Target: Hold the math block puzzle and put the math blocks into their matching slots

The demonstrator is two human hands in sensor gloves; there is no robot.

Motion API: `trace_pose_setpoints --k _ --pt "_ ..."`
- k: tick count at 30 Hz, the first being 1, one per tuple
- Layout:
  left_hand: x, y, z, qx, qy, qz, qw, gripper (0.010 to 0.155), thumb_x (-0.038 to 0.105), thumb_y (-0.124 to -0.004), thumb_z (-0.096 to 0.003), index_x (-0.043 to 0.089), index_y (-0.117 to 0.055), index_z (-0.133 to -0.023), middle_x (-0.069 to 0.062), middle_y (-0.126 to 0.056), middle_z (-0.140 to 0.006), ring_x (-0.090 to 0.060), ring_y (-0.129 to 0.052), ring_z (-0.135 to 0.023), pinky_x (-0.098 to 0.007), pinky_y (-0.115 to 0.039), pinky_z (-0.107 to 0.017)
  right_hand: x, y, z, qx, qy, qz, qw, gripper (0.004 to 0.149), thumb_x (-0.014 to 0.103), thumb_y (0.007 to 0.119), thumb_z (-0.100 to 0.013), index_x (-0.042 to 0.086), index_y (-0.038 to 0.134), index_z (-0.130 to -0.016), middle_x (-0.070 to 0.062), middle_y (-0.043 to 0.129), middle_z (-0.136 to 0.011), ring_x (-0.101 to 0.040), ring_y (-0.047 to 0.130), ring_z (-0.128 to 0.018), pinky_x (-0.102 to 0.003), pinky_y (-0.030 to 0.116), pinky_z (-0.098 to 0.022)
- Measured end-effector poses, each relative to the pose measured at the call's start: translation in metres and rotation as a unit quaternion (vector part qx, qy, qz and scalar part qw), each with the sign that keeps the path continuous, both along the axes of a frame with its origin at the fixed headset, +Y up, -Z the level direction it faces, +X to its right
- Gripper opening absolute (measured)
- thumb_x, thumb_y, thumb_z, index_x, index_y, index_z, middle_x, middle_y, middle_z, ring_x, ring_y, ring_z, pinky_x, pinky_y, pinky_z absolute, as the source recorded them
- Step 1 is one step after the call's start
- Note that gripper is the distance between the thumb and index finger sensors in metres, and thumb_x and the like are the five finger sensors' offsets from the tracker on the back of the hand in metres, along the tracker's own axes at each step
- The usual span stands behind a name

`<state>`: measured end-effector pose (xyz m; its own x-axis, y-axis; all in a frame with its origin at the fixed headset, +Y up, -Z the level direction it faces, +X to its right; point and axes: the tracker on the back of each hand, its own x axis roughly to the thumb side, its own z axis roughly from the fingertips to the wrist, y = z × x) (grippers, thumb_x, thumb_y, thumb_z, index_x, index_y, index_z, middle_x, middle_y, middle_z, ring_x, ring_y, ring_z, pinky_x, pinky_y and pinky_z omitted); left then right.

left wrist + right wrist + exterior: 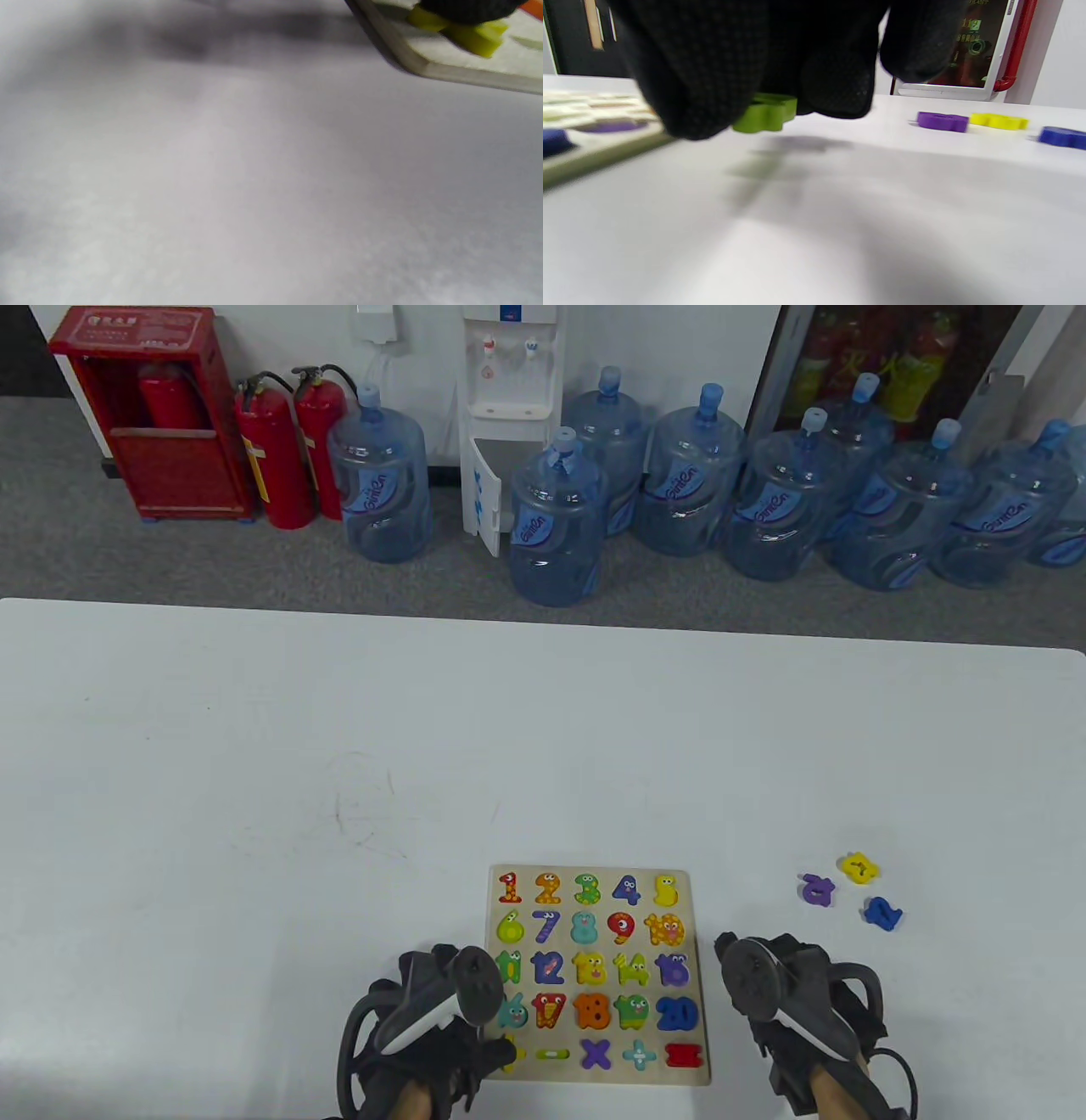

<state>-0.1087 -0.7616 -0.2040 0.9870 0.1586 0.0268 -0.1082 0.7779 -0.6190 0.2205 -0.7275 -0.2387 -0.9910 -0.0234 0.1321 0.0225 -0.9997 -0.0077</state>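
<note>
The wooden math puzzle board (594, 870) lies at the table's near edge, most slots filled with coloured numbers and signs. My left hand (496, 1052) rests on its lower-left corner. In the left wrist view a gloved fingertip (462, 8) presses a yellow-green block (471, 36) on the board's corner (424, 67). My right hand (793, 1010) is just right of the board. In the right wrist view its fingers (704, 76) hold a green block (765, 112) a little above the table, beside the board's edge (594, 156).
Three loose blocks lie on the table to the right: purple (817, 889), yellow (859, 867) and blue (882, 913). They also show in the right wrist view: purple (941, 121), yellow (999, 121), blue (1062, 137). Water bottles stand on the floor beyond the table's far edge.
</note>
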Motion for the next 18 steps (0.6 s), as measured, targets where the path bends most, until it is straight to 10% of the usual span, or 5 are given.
trace_pose_setpoints --k 18 --pt "-0.002 -0.001 0.000 -0.002 0.008 0.010 1.000 0.092 0.061 -0.066 -0.0345 0.027 -0.016 -0.104 -0.004 -0.001 -0.105 -0.046 -0.002 -0.100 -0.074 -0.022 -0.070 -0.071 0.008 -0.003 0.003 0.087 0.003 0.996 0.062 0.030 0.087 -0.026 0.032 0.074 -0.086 0.006 0.082 -0.086 -0.018 0.087 -0.075 -0.045 0.070 -0.065"
